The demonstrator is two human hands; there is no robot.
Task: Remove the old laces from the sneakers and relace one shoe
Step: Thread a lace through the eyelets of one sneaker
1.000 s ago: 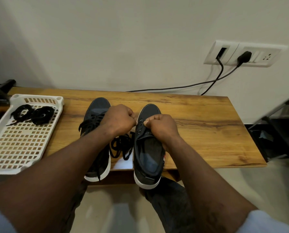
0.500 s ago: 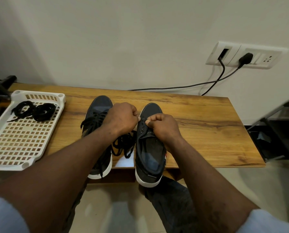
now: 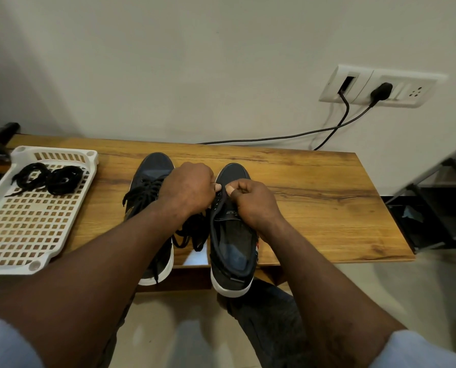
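Black lace is pinched by left hand and right hand, both curled | shoe is set at desk front edge, toe to wall | eyelets are flanked by both hands, equally near.

Soft, even indoor light; no glare is noted. The wall is shaded darker toward the left. Wide-angle bending is seen at the frame edges. The left sleeve is rendered blurred; the centre is kept sharp.
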